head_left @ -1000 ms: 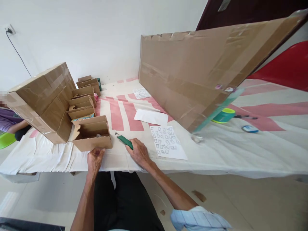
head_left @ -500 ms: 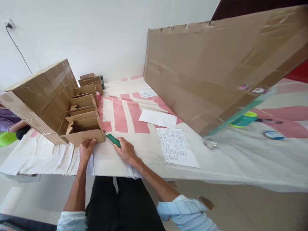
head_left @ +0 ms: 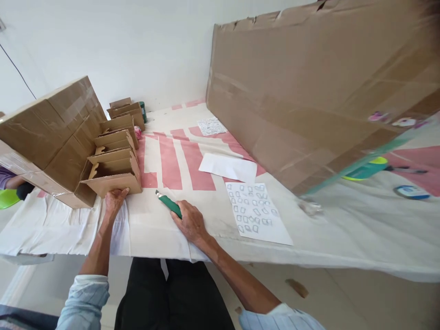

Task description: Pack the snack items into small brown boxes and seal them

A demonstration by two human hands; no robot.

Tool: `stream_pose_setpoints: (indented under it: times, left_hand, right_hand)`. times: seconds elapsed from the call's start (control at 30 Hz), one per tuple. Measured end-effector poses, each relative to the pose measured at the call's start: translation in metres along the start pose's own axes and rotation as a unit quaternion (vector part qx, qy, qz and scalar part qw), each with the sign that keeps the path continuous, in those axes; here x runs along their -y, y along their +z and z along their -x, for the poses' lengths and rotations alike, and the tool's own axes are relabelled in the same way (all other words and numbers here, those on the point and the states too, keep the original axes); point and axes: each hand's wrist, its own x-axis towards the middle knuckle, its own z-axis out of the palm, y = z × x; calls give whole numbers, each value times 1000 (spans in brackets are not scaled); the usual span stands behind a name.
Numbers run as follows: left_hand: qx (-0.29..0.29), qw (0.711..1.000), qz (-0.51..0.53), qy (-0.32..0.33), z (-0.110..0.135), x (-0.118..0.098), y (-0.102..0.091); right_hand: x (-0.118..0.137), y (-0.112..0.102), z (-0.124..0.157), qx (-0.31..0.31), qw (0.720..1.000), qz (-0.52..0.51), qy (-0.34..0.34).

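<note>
My left hand (head_left: 115,204) is closed at the lower front of an open cardboard box (head_left: 117,183), its thumb against the front panel; the other fingers are partly hidden. My right hand (head_left: 191,220) is wrapped round a green utility knife (head_left: 169,204). The knife's metal tip points up and left, apart from the box. Behind the nearest box, several similar open cardboard boxes (head_left: 118,123) stand in a row. To their left rises a large taped carton (head_left: 51,133).
A big cardboard sheet or carton (head_left: 292,96) leans at right. Papers lie mid-table: one with drawn shapes (head_left: 256,208), a blank one (head_left: 228,167), a printed one (head_left: 211,126). A teal-yellow container (head_left: 366,169) and a round blue-white item (head_left: 411,192) lie right. Another person's arm (head_left: 14,182) shows far left.
My right hand has drawn the utility knife back and to the right, away from the box's front corner. My left hand stays at the box front. The view has shifted slightly.
</note>
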Motion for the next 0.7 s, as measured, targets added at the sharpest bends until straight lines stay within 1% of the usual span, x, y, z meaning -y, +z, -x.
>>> stream_pose_setpoints:
  times: [0.2,0.4,0.57,0.7]
  left_hand:
    - [25,1000,-4,12,-33,-2,10]
    - [34,999,-5,29,-66,-2,21]
    - [45,998,-3,36,-82,-1,25]
    - [50,998,-11,27,-86,-1,26]
  right_hand:
    - [-3,1,1,-10,1000,-1,-3]
    - [-7,7,5,-51,998,-1,-24]
    - [-9,8,7,-67,997,-4,-31]
    - [-11,8,7,-72,997,-12,-39]
